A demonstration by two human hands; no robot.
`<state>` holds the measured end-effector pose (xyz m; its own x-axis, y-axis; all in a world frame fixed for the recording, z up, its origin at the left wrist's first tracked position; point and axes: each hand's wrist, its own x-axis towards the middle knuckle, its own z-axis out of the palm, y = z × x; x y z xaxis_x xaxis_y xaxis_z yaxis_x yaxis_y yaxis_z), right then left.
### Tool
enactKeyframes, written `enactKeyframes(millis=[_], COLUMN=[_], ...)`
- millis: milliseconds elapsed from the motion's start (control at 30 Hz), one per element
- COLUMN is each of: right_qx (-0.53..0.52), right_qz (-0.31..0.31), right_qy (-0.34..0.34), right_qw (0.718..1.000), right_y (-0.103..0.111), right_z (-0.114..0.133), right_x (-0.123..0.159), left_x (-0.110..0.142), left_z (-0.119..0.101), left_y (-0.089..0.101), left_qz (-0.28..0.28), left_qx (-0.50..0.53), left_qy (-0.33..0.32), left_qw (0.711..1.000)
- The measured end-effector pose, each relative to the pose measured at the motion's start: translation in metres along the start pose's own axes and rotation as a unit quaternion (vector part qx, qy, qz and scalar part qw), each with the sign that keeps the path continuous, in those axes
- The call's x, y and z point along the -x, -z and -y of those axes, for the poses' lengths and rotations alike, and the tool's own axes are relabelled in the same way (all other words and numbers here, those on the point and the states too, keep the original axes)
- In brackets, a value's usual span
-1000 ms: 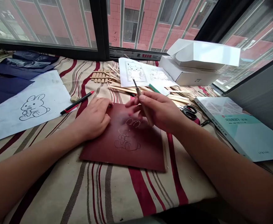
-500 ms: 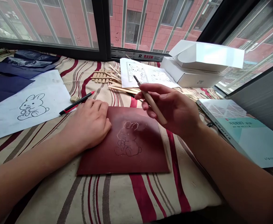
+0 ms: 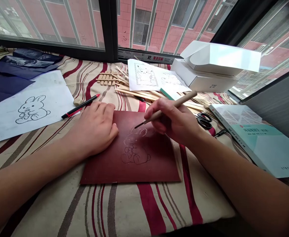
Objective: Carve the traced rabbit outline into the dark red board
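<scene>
A dark red board [image 3: 100, 172] lies flat on the striped cloth, with a rabbit drawing [image 3: 136, 148] on its surface; some lines around the ears and head look pale, the rest dark. My left hand [image 3: 97, 125] is closed at the board's upper left edge, its thumb pressing on the surface and its fingers bent; the fingertips are hidden. In my right hand [image 3: 176, 121] is a wooden-handled carving tool [image 3: 156, 115], gripped like a pen. Its dark metal tip is at the top of the rabbit's left ear; whether it touches is hard to tell.
At left lie a paper with a rabbit drawing [image 3: 33, 110], dark blue sheets [image 3: 6, 89] and a pen [image 3: 80, 106]. Wooden sticks [image 3: 121, 84], printed drawings [image 3: 144, 75] and a white box [image 3: 208, 82] stand behind. Scissors [image 3: 204, 120] and a book [image 3: 262, 138] are at right.
My right hand has lowered and turned, bringing the carving tool's tip from up in the air down to the rabbit's ear. The left hand stays on the board.
</scene>
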<state>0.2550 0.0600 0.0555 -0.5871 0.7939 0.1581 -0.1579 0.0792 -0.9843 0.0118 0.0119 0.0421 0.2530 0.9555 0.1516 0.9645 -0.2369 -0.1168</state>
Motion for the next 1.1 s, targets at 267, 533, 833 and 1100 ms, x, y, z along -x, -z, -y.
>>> enactKeyframes(millis=[267, 533, 833, 1100], right_qx=[0.029, 0.062, 0.092, 0.109], right_qz=[0.026, 0.049, 0.079, 0.067], right_qy=[-0.046, -0.083, -0.099, -0.089], right_qw=[0.998, 0.993, 0.988, 0.988], right_y=[-0.006, -0.01, -0.003, 0.003], right_z=[-0.002, 0.0, 0.006, 0.007], right_x=[0.003, 0.007, 0.006, 0.006], left_x=[0.002, 0.0, 0.001, -0.001], left_z=[0.001, 0.002, 0.0, -0.002], left_y=[-0.003, 0.0, 0.0, 0.002], left_qz=[-0.012, -0.003, 0.003, 0.041], left_qx=[0.026, 0.033, 0.054, 0.051], left_qy=[-0.014, -0.031, -0.02, -0.007], left_qw=[0.999, 0.999, 0.998, 0.998])
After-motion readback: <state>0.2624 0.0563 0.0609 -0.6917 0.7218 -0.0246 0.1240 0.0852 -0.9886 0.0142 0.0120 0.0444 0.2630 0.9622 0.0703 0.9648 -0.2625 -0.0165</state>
